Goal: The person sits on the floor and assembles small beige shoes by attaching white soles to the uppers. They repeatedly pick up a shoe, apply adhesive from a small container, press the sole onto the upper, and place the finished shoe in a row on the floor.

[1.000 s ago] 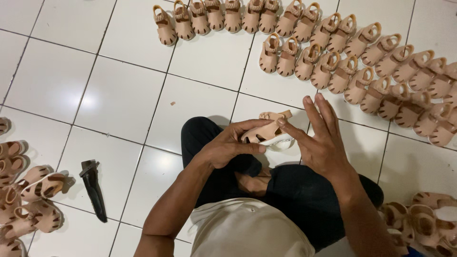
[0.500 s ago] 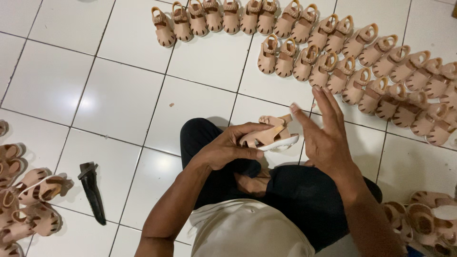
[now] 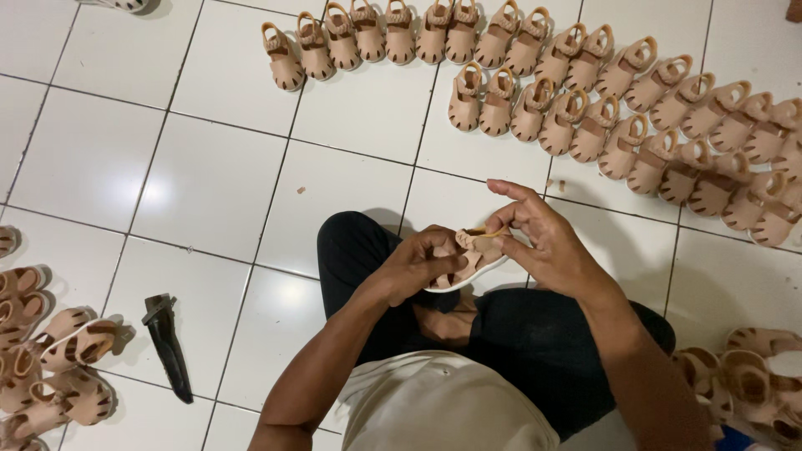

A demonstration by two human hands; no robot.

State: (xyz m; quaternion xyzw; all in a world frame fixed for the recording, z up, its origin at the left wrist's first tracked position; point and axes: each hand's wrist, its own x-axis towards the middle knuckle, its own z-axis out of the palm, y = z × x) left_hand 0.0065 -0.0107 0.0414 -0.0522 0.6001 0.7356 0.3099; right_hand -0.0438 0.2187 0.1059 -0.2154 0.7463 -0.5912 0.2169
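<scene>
Left hand (image 3: 418, 266) is gripping a tan sandal (image 3: 468, 259) over the lap; right hand (image 3: 539, 242) is pinching its strap.

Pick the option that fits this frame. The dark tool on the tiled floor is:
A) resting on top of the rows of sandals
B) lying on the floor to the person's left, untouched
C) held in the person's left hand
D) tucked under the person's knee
B: the dark tool lies alone on the white tiled floor, while the left hand and right hand both hold a tan sandal.
</scene>
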